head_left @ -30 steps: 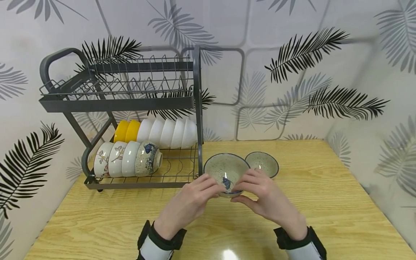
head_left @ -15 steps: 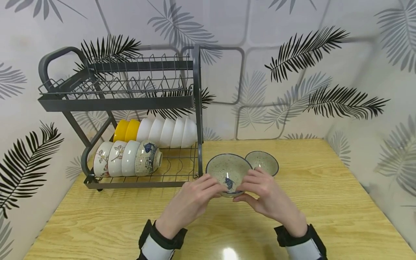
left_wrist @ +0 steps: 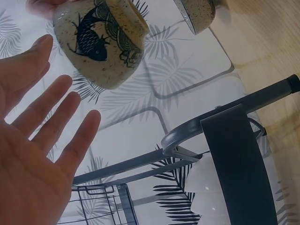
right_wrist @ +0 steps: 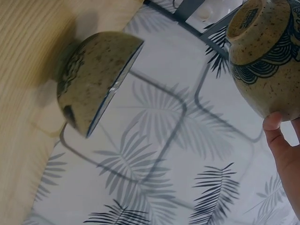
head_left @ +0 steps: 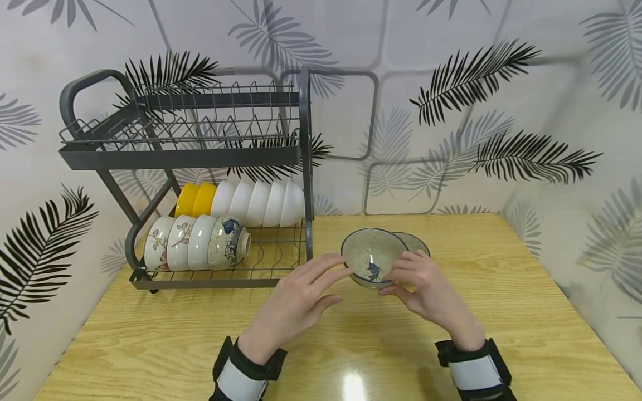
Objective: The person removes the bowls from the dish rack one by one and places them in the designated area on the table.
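My right hand [head_left: 418, 284] pinches the near right rim of a speckled beige bowl [head_left: 372, 253] with a blue rim and a blue fish inside. In the right wrist view the thumb presses the outer wall of this held bowl [right_wrist: 269, 61], which shows a blue wave pattern. My left hand [head_left: 296, 301] is just left of the bowl, fingers spread and holding nothing. From the left wrist, those spread fingers [left_wrist: 77, 140] appear apart from the fish-painted bowl [left_wrist: 101, 44]. A second speckled bowl [head_left: 415, 244] stands on the table behind, partly hidden by the held one.
A dark two-tier dish rack [head_left: 183, 160] stands at the left. Its lower tier carries yellow bowls [head_left: 195, 199], several white bowls [head_left: 258, 203], flower-painted bowls [head_left: 170, 242] and one fish-painted speckled bowl [head_left: 228, 243]. The wooden table [head_left: 501, 289] meets a leaf-patterned wall behind.
The left hand has let go of the bowl and its fingers have spread. The right hand has carried the bowl rightward and slightly away, so it now overlaps the second bowl in the head view.
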`<state>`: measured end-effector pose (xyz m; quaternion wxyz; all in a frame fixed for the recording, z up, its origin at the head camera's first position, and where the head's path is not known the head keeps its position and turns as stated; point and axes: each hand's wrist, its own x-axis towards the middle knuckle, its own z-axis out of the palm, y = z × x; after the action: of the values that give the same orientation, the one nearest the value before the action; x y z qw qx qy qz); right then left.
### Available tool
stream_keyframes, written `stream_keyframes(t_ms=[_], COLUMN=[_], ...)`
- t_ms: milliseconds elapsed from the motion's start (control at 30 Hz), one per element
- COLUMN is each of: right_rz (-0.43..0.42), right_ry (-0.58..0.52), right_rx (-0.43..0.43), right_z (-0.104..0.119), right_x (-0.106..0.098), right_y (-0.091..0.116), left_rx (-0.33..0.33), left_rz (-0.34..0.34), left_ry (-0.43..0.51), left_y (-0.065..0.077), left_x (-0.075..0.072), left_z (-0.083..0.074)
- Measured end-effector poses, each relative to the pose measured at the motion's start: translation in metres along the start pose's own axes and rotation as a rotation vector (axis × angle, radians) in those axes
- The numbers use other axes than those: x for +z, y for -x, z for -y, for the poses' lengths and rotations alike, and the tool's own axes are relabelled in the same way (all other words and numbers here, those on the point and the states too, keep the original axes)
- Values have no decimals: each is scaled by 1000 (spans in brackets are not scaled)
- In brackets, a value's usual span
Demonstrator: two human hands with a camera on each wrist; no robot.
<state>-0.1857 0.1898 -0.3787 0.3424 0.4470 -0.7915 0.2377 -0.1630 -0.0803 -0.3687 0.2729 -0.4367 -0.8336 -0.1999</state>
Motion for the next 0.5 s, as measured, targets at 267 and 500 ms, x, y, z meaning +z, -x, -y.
stream_keyframes(t_ms=[267, 500], right_rz=[-28, -9], right_ry=[37, 141], right_rx=[86, 207], right_z=[-15, -22], right_x=[-3, -3], right_y=[11, 19], left_rx=[-7, -12], left_rz=[33, 53], left_ry=[-24, -14], left_y=[1, 1], left_x=[-2, -1], left_z=[0, 0])
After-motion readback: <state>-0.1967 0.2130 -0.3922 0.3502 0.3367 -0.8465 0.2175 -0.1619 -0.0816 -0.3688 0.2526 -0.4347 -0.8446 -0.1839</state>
